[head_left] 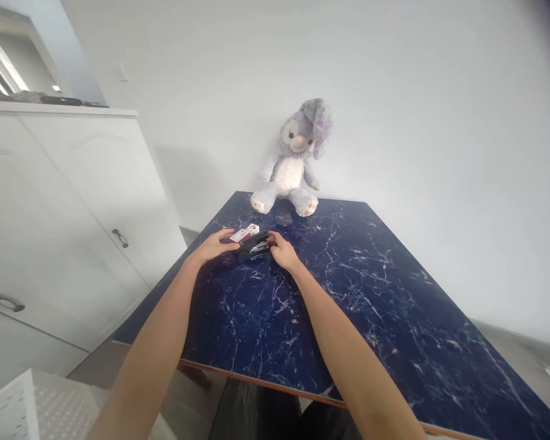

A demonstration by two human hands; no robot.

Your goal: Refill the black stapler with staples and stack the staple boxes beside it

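A black stapler (253,244) is at the far part of the blue table, between my two hands. Right behind it is a small white and red box (244,233), which looks like a staple box. My left hand (214,245) is closed about the box's left end, its thumb tip by the stapler's left end. At the stapler's other end, my right hand (282,250) pinches it with thumb and bent fingers. Some fingertips of both hands are hidden behind these things.
The dark blue marbled table (348,293) reaches to the white wall. A grey plush rabbit (289,165) sits at its back edge. White cabinets (73,201) stand on the left. A white perforated container (32,403) is low at the left.
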